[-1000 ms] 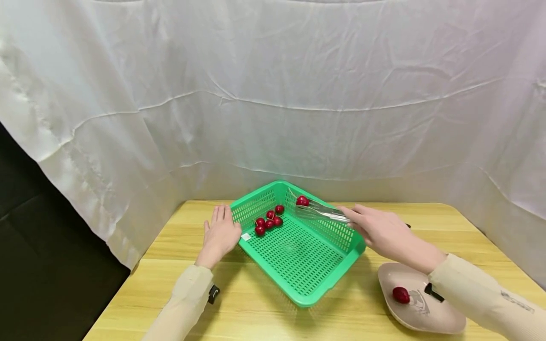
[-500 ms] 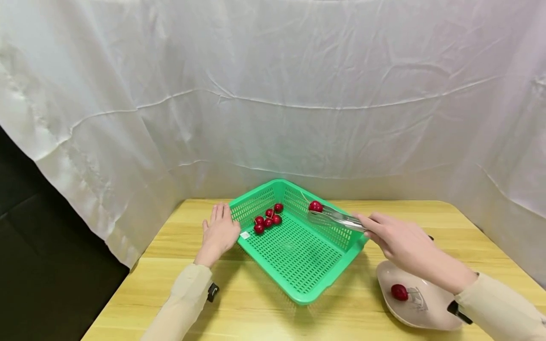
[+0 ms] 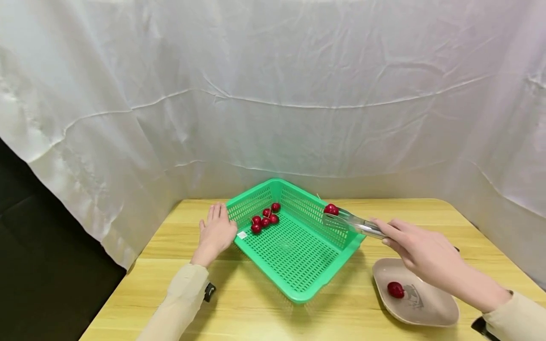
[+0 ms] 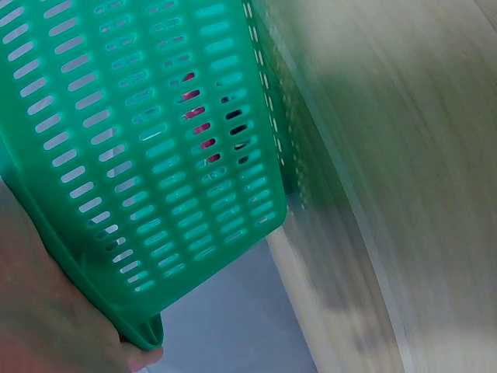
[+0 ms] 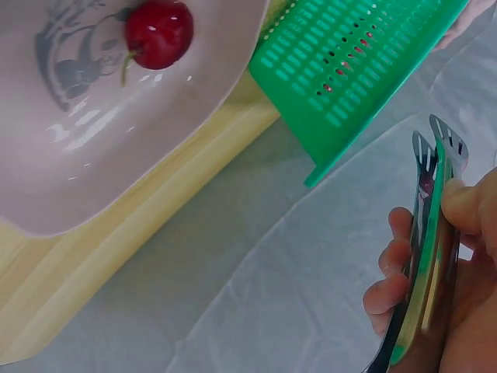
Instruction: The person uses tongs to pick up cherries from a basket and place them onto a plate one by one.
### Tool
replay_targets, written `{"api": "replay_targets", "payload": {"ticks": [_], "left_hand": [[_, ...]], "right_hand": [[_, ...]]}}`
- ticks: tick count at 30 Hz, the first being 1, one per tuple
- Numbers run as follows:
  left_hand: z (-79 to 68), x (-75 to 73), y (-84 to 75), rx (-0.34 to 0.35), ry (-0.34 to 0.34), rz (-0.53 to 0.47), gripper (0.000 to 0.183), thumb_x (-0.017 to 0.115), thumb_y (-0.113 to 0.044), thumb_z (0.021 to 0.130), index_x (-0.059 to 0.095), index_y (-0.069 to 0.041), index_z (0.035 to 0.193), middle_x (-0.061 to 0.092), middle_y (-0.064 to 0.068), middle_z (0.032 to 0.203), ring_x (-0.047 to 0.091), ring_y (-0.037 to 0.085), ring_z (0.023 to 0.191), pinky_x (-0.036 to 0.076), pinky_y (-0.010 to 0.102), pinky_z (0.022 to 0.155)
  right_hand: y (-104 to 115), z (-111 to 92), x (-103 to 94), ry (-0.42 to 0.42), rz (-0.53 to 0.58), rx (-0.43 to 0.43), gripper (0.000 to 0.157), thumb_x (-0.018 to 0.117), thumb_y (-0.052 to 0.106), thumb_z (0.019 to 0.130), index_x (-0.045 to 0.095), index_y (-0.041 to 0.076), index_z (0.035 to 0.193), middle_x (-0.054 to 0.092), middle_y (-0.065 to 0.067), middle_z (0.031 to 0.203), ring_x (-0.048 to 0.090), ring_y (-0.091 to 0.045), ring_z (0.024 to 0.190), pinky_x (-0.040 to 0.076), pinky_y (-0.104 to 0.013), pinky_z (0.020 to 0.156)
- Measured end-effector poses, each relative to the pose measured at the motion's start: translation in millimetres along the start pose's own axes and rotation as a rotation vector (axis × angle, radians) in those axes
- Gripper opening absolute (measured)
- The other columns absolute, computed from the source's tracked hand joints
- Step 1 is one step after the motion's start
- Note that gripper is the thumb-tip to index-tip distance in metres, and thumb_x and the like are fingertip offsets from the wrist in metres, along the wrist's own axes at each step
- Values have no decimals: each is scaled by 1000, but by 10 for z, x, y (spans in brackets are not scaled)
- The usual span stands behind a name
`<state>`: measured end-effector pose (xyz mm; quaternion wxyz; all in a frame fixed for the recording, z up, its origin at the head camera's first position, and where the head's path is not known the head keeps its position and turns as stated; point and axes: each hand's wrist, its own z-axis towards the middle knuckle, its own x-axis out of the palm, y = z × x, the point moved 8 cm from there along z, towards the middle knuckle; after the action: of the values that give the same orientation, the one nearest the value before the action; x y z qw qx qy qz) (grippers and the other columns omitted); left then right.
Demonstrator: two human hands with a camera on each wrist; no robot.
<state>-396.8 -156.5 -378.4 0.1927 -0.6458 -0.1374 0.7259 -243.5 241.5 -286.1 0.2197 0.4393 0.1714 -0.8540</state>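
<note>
My right hand (image 3: 432, 255) grips metal serving tongs (image 3: 362, 226), also seen in the right wrist view as slotted tongs (image 5: 427, 256). A cherry (image 3: 331, 210) with its stem up sits between the tong tips, in front of the basket's back right wall. My left hand (image 3: 214, 233) rests on the left corner of the green plastic basket (image 3: 298, 292), its fingers fairly straight at the rim. Several cherries (image 3: 265, 221) lie inside near the left corner. One dark red cherry (image 3: 395, 290) lies on the pale pink dish (image 3: 439, 315) at right, below my right forearm.
Basket and dish stand on a light wooden table (image 3: 162, 284). A pale cloth curtain (image 3: 298, 94) hangs behind the table and along both sides. Black material (image 3: 42, 265) shows beyond the table's left edge. A printed drawing (image 5: 74, 58) marks the dish.
My right hand has moved right with the tongs and the cherry, from over the basket's middle toward its right rim. The left hand stays on the basket.
</note>
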Motion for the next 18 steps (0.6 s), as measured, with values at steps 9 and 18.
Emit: {"api": "replay_targets", "payload": {"ticks": [9, 18], "left_hand": [[3, -10, 0, 4, -6, 5, 67, 33, -27, 101, 8, 4, 155, 2, 22, 162, -1, 38, 148, -2, 67, 111], [-12, -2, -5, 3, -5, 0, 67, 33, -27, 101, 8, 4, 155, 3, 22, 162, -1, 38, 148, -2, 67, 111]], "right_hand": [[-100, -210, -110, -11, -34, 52, 46, 73, 22, 88, 60, 24, 132, 57, 16, 95, 44, -1, 62, 25, -22, 41], [-190, -434, -210, -30, -53, 92, 44, 72, 21, 88, 61, 22, 131, 61, 12, 103, 39, 0, 57, 21, -21, 39]]}}
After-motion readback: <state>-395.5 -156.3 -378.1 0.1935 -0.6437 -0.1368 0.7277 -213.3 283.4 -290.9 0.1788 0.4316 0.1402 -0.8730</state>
